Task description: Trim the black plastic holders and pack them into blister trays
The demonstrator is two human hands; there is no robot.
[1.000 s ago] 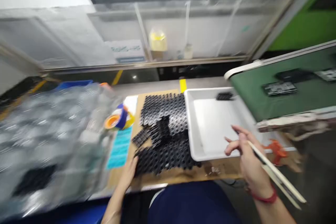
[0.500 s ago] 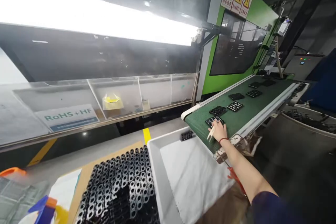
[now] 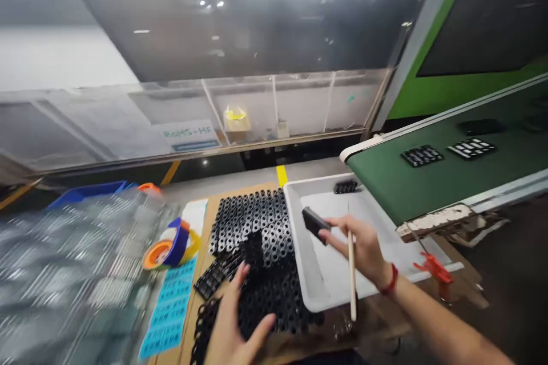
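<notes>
"Where is the black part (image 3: 314,223)?"

"Above the white tray (image 3: 303,285), tilted, pinched in the fingers of the right hand (image 3: 363,248). That hand also holds a pale stick (image 3: 352,279), its lower end pointing toward the near side."

"And inside the tray?"

"A small black piece (image 3: 345,186), near the far rim."

"What about the left hand (image 3: 235,319)?"

"Open, thumb and fingers spread, over the black ringed pieces (image 3: 252,211) massed left of the tray. I cannot tell whether it touches them."

"What lies further out?"

"On the left, a blue and orange tape holder (image 3: 177,242), a cyan label sheet (image 3: 169,311) and blurred clear packs (image 3: 85,274). On the right, a red tool (image 3: 436,271) near the tray corner, and a green conveyor (image 3: 385,188) carrying flat black grids (image 3: 422,155)."
</notes>
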